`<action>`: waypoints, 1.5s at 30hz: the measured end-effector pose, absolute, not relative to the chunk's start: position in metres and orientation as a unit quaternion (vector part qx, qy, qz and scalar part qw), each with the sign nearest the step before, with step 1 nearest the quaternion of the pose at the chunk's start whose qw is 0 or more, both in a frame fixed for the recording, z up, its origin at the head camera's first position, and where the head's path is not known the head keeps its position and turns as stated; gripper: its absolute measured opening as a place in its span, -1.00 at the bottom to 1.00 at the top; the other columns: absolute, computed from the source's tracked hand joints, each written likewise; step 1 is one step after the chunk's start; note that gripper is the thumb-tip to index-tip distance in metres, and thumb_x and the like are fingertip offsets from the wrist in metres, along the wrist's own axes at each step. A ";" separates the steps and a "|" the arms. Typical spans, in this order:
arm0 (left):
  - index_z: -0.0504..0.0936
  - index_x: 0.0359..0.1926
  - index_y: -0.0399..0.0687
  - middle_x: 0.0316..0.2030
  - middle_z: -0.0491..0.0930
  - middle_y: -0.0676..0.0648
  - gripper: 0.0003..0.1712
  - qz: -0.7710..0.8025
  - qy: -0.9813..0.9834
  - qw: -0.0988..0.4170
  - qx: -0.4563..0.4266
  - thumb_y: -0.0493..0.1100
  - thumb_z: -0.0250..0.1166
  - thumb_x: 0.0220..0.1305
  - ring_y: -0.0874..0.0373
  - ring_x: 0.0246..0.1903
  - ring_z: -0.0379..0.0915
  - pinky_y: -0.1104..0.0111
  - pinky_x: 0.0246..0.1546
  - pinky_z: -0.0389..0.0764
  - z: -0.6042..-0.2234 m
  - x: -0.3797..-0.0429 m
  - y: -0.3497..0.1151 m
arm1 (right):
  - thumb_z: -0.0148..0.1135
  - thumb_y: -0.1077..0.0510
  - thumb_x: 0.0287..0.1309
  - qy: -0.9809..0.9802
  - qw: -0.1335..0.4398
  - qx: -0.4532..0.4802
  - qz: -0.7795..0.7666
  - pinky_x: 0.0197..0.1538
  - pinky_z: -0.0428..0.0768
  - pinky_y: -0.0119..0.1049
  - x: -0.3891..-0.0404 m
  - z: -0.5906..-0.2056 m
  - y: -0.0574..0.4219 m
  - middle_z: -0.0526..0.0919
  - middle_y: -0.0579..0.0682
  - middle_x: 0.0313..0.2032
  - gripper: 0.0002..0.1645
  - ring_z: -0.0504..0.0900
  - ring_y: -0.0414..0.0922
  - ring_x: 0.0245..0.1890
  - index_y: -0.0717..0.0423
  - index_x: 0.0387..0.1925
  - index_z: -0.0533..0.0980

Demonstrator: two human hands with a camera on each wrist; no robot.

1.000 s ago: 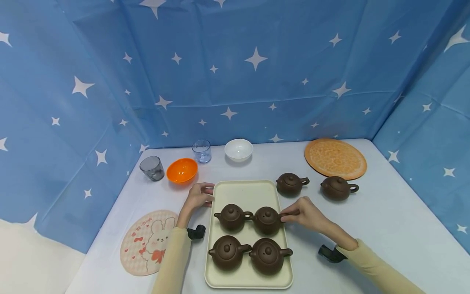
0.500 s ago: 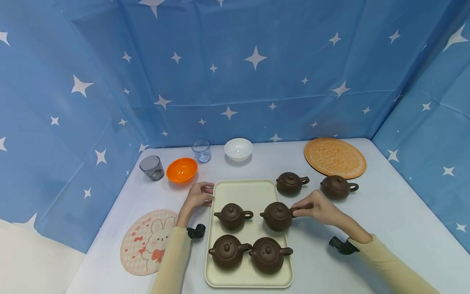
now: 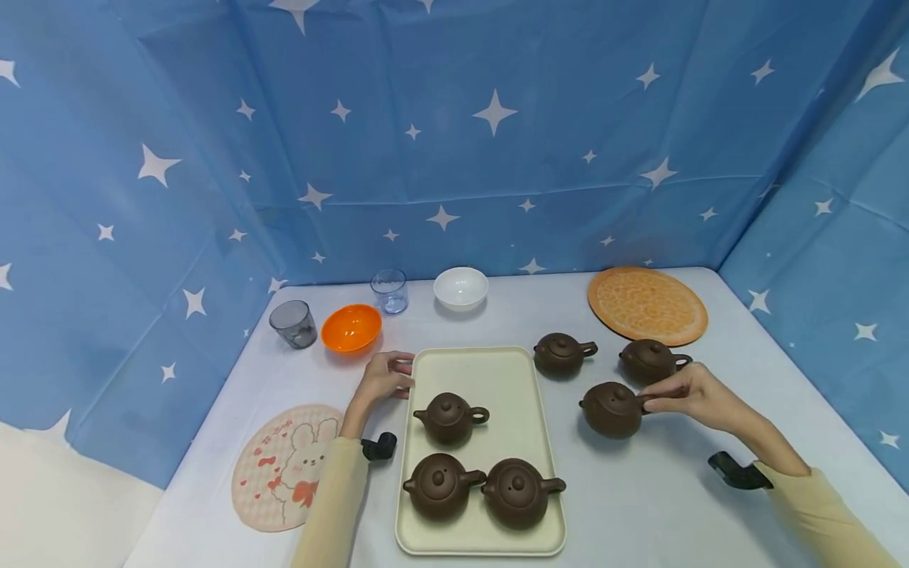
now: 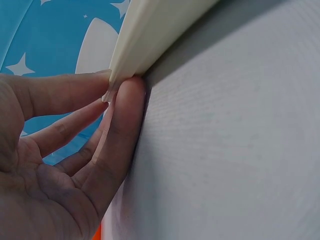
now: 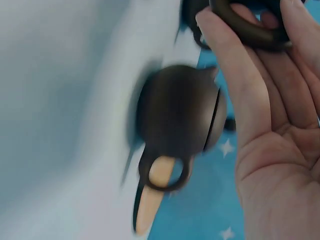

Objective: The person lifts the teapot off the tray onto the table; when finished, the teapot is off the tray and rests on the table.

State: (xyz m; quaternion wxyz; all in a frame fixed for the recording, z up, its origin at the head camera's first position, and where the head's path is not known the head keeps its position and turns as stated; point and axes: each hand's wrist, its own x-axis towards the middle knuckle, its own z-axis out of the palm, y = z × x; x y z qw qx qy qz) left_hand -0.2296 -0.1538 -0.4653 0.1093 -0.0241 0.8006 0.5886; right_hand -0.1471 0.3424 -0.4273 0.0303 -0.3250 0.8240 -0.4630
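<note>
One teapot (image 3: 612,412) has moved off the tray (image 3: 469,372) toward three o'clock; I see the right hand (image 3: 692,394) pinching its handle (image 5: 252,32), the left hand (image 3: 386,376) pinching the tray near ten o'clock.

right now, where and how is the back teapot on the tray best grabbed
The teapot is probably best pinched by its handle, coming from the right: that loop sticks out rightward over bare tray, while its spout points left.
</note>
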 end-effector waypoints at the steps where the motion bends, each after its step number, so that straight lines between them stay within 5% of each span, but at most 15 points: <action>1: 0.53 0.09 -0.38 -0.27 0.59 -0.30 -0.42 0.588 0.801 0.110 -0.024 -0.57 0.27 -0.07 0.13 -0.58 0.53 0.24 -0.52 0.73 -0.466 -0.230 -0.154 | 0.27 0.51 -0.01 0.821 0.037 -0.324 -0.468 -0.40 0.65 -0.46 -0.145 -0.428 0.350 0.76 -0.07 -0.34 -0.75 0.70 -0.29 -0.34 0.33 -0.24 0.68; 18: 0.52 0.11 -0.39 -0.24 0.59 -0.33 -0.40 0.598 0.793 0.116 -0.023 -0.59 0.25 -0.07 0.13 -0.58 0.54 0.24 -0.51 0.73 -0.464 -0.230 -0.151 | 0.19 0.51 0.07 0.839 0.069 -0.256 -0.474 -0.24 0.64 -0.55 -0.127 -0.443 0.424 0.73 -0.21 -0.21 -0.70 0.67 -0.34 -0.20 0.30 -0.16 0.67; 45: 0.53 0.09 -0.38 -0.27 0.58 -0.31 -0.41 0.592 0.798 0.107 -0.024 -0.58 0.26 -0.08 0.13 -0.59 0.52 0.24 -0.52 0.73 -0.464 -0.228 -0.151 | 0.18 0.53 0.06 0.835 0.091 -0.256 -0.479 -0.24 0.64 -0.57 -0.129 -0.447 0.435 0.72 -0.21 -0.20 -0.69 0.66 -0.38 -0.18 0.31 -0.16 0.67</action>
